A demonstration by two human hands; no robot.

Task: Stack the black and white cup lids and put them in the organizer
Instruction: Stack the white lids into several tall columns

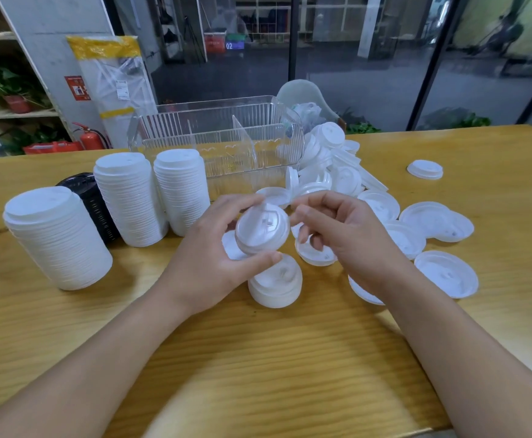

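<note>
My left hand (217, 251) grips a small stack of white lids (262, 229) above the table, thumb below and fingers over the top. My right hand (343, 229) hovers just right of that stack with its fingers loosely curled and nothing in them. A short stack of white lids (275, 284) lies on the table beneath my hands. Three tall white lid stacks (56, 238) (128, 200) (181, 191) stand at the left. A black lid stack (92, 200) shows behind them. The clear divided organizer (217, 140) stands behind.
Loose white lids (445, 276) lie scattered at the right, with a heap (324, 162) beside the organizer and a single lid (424, 169) farther right. The wooden table (258, 358) spreads out in front. A chair and glass wall are behind it.
</note>
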